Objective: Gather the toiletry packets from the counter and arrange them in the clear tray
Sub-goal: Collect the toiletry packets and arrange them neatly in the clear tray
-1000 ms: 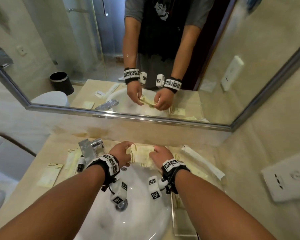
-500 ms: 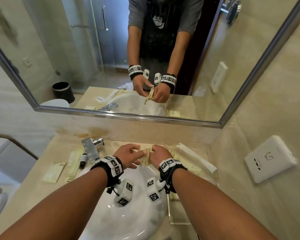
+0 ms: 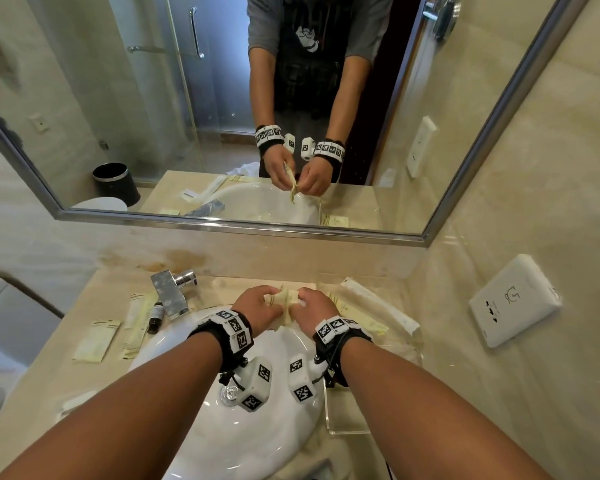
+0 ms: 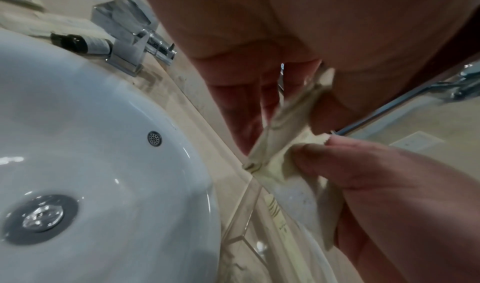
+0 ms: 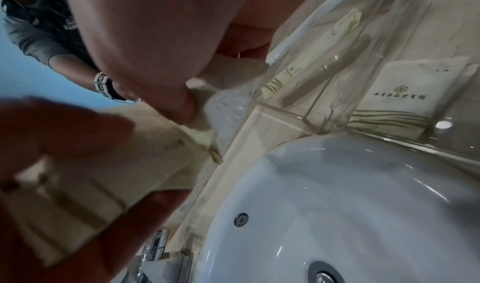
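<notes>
While your left hand (image 3: 257,308) and right hand (image 3: 314,308) are meeting above the far rim of the white ceramic basin (image 3: 229,427), both are holding the same small stack of pale yellow paper toiletry packets (image 3: 284,301). The stack is standing roughly on edge between the two hands. In the left wrist view, your left thumb and curled fingers (image 4: 241,111) are pinching the upper part of the stack (image 4: 288,123), and your right hand's fingertips (image 4: 311,158) are pinching its lower corner. In the right wrist view, the packets (image 5: 161,143) are lying across your palm side, with small dark print on one face that is too blurred to read.

The clear acrylic tray (image 3: 347,427) is sitting on the beige stone counter (image 3: 32,410) just right of the basin. Inside it, a flat cream sachet (image 5: 405,98) is showing a flower-shaped emblem over a line of Chinese characters and green stripes; the characters are too small to read with confidence. A long narrow packet (image 5: 293,72) beside it is carrying vertical lettering that is not legible.

More pale packets (image 3: 96,341) and a small dark bottle (image 3: 156,315) are lying on the counter left of the chrome faucet (image 3: 172,292). A long white wrapped item (image 3: 378,306) is lying on the counter beyond your right hand.
</notes>
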`<action>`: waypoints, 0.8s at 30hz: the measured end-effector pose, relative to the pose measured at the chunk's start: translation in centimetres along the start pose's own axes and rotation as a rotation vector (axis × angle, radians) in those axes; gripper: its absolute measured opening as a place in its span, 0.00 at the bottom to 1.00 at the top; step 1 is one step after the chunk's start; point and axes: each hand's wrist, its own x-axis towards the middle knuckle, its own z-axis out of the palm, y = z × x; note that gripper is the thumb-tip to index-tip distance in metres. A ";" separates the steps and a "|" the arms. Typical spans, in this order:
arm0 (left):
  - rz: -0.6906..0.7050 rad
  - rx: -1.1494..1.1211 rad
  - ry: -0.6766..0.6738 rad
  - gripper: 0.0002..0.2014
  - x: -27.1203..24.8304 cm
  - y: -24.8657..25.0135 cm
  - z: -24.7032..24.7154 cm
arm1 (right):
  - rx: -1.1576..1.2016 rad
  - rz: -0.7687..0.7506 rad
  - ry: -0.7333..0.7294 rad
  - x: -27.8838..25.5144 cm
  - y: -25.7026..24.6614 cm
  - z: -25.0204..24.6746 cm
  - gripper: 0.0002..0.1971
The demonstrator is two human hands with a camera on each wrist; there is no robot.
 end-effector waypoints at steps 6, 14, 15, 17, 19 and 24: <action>-0.051 0.019 0.038 0.12 0.6 -0.4 -0.7 | 0.248 0.035 0.010 -0.1 0.6 -1.0 0.13; -0.184 -0.005 0.043 0.12 1.4 -0.1 -1.9 | 0.563 0.038 0.112 -0.4 -1.2 -3.0 0.14; -0.191 -0.044 0.028 0.13 1.4 0.2 -1.6 | 0.572 0.023 0.108 -0.3 -1.6 -3.0 0.14; -0.217 -0.127 0.017 0.16 1.4 0.6 -1.2 | 0.581 -0.007 0.080 0.0 -2.3 -2.7 0.14; -0.234 -0.169 0.016 0.16 1.4 1.0 -1.1 | 0.569 -0.022 0.048 0.2 -2.5 -2.2 0.13; -0.209 -0.048 0.046 0.14 1.1 1.0 -2.1 | 0.703 0.102 0.206 0.4 -2.2 -2.1 0.13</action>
